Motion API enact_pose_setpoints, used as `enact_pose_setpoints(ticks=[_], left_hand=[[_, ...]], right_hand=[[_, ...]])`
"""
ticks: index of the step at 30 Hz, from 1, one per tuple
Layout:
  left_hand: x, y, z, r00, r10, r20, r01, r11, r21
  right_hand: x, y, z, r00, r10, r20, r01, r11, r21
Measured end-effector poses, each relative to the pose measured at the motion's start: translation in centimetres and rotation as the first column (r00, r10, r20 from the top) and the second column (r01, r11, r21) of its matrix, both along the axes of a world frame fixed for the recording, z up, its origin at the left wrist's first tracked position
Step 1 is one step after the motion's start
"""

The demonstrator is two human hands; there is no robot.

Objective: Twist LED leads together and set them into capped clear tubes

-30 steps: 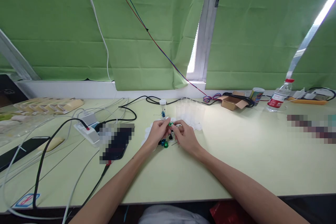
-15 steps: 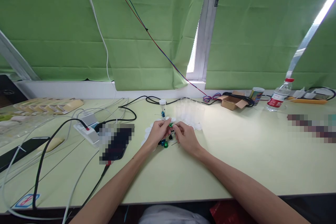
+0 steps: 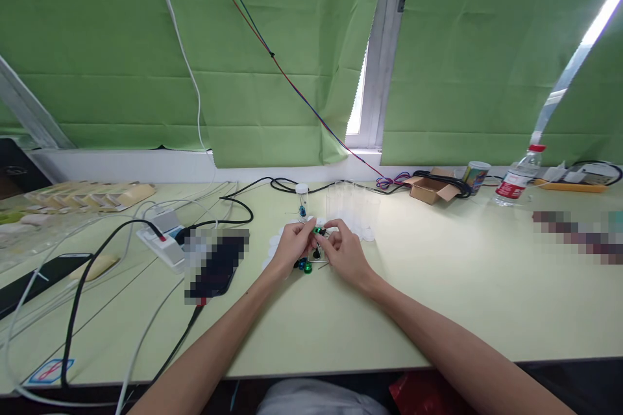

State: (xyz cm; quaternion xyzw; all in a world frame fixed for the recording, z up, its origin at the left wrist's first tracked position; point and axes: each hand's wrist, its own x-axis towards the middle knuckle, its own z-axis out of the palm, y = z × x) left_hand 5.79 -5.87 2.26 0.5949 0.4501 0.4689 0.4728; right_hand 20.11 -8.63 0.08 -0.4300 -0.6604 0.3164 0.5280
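A small green-and-black part [image 3: 318, 231] is pinched in the fingertips of my left hand [image 3: 294, 246]. My right hand [image 3: 346, 253] has its thumb and a bent index finger closed around the black end of that part. Its exact kind is too small to make out. Just under my hands lie a shiny green piece [image 3: 307, 268] and small blue and dark pieces, partly covered by the left hand. Behind them stands a clear tube with a white cap [image 3: 302, 189], with a blue piece [image 3: 302, 211] at its lower end. White discs [image 3: 275, 243] lie beside the left hand.
Several clear tubes [image 3: 353, 201] stand behind my right hand. A phone [image 3: 219, 266] and a power strip [image 3: 165, 243] with cables are at left. Farther right are an open cardboard box [image 3: 428, 189], a can [image 3: 476, 177] and a water bottle [image 3: 516, 176].
My right index finger has lifted and bent more, and the black end of the green part now shows between the hands. My left hand has stayed in place.
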Motion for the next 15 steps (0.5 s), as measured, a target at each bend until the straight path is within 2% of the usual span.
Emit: enact_pose_setpoints(ticks=[7, 15], left_hand=[[0.05, 0.00, 0.03, 1.000, 0.000, -0.004, -0.001, 1.000, -0.026], [-0.02, 0.32, -0.31, 0.999, -0.033, -0.017, 0.032, 0.999, -0.021]], right_hand=[[-0.07, 0.20, -0.14, 0.999, 0.037, -0.015, -0.037, 0.999, 0.007], [0.03, 0.25, -0.16, 0.999, 0.018, 0.045, -0.019, 1.000, 0.016]])
